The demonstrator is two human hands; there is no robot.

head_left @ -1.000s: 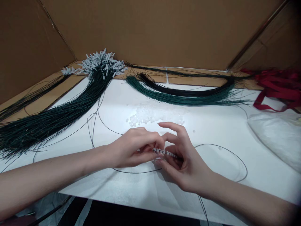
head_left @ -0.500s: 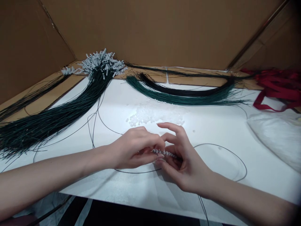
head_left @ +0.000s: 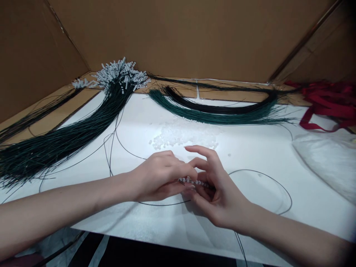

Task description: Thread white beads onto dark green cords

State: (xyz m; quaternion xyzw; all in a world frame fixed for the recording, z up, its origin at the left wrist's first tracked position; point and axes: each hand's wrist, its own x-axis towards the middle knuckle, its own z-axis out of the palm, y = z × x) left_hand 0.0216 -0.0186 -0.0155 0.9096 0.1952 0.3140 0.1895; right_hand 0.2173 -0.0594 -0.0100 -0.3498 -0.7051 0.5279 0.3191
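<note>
My left hand (head_left: 161, 176) and my right hand (head_left: 215, 191) meet over the white table (head_left: 250, 155), low in the middle of the head view. Between their fingertips runs a thin dark wire strung with a short row of small white beads (head_left: 194, 182). The left fingers pinch the wire at the beaded end. My right thumb and lower fingers hold the beaded stretch, while its index finger sticks out free. The wire's tail (head_left: 278, 187) loops away to the right on the table. A loose pile of clear white beads (head_left: 183, 135) lies just beyond my hands.
A thick bundle of green wires with beaded tips (head_left: 119, 76) fans out at the left. Another green and black wire bundle (head_left: 222, 111) curves across the back. Red ribbon (head_left: 330, 104) lies at the far right above a clear plastic bag (head_left: 328, 163). Cardboard walls (head_left: 178, 37) enclose the table.
Both hands have stayed in place; the fingers have shifted only slightly along the beaded wire, and the left hand has closed in a little toward the right.
</note>
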